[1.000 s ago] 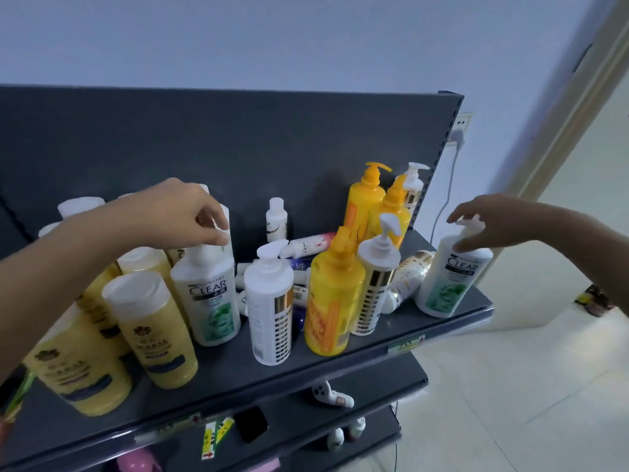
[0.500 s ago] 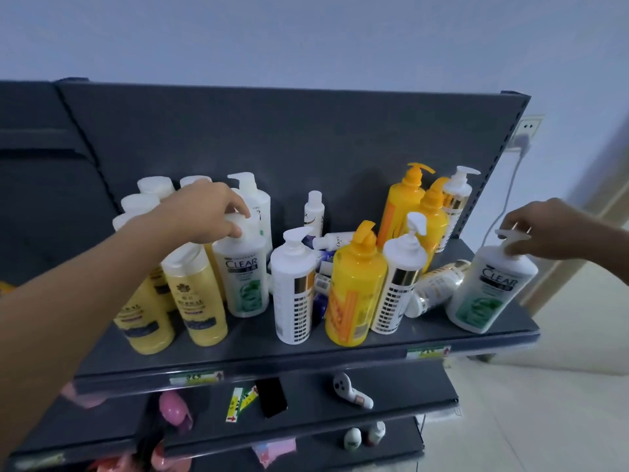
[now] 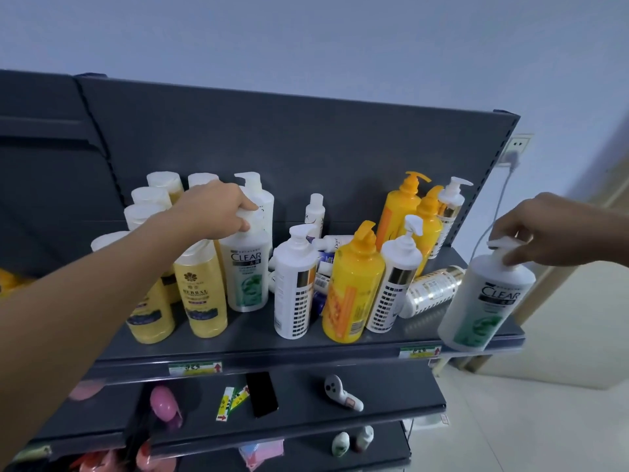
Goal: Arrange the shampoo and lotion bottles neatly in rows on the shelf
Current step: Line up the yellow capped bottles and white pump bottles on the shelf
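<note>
The left hand [image 3: 218, 209] curls its fingers closed around the pump top of an upright white CLEAR bottle [image 3: 245, 267] standing on the dark shelf [image 3: 252, 338]. The right hand [image 3: 544, 229] pinches the pump of a second CLEAR bottle [image 3: 485, 301] at the shelf's right end, its long axis tilted, pump leaning right, base at the front edge.

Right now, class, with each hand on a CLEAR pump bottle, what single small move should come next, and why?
Probably the right hand should carry its tilted CLEAR bottle left, towards the CLEAR bottle under the left hand. It leans at the right end of the shelf, its base at the front edge, apart from its match, which stands upright beside the yellow HERBAL bottles.
</note>
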Motion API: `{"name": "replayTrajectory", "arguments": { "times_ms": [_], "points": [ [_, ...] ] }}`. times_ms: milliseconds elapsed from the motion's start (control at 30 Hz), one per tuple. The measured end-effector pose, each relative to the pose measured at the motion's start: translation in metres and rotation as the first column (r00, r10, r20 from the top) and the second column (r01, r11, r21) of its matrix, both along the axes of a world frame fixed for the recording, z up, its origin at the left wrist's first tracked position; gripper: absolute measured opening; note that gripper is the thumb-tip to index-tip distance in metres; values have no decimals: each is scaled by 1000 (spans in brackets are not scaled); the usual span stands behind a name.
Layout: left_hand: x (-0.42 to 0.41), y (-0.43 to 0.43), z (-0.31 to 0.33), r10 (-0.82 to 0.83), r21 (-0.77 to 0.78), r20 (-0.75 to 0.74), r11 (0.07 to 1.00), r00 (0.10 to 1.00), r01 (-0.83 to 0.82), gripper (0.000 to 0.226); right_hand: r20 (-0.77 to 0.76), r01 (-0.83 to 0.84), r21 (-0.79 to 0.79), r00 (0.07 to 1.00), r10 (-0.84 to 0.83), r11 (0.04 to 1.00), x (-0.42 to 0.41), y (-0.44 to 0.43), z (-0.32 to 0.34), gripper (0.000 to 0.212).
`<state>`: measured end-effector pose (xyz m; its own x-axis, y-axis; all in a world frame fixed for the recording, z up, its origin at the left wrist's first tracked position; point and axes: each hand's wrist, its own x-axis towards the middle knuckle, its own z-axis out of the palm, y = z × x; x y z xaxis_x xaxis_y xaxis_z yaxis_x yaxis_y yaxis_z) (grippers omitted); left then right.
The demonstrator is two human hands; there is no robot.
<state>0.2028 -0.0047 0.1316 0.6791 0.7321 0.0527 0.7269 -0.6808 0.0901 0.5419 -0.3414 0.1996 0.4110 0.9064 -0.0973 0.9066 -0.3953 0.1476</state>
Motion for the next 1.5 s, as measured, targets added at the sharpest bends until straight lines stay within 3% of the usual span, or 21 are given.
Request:
{"name": "replayTrajectory", "arguments": {
  "times_ms": [200,433,567,767,1000,1333,1500],
  "points": [
    [-17,-4,2,-57,6,-70,998,996,57,63,-74,-147,-9,986,146,989,-66,16,28,17],
    [-52,-12,19,1,27,-190,1000,982,4,83,-145,-325,81,932,333,942,-139,70,38,13],
    [-72,-17,17,-37,-26,-234,999,972,31,80,-159,-395,129,897,412,910,-177,110,36,20],
    [-89,-13,4,-45,-38,-94,998,995,42,74,-145,-484,215,843,518,848,-221,163,23,22],
    [-107,-8,8,-27,-39,-79,999,996,24,76,-125,-486,229,845,520,844,-244,209,-1,33],
    [-110,-4,10,-72,65,-204,994,976,87,68,-108,-474,216,857,503,854,-254,242,-44,39],
    [-103,0,15,-71,4,-184,997,980,73,71,-157,-437,237,864,478,868,-251,245,-50,42]
  ]
}}
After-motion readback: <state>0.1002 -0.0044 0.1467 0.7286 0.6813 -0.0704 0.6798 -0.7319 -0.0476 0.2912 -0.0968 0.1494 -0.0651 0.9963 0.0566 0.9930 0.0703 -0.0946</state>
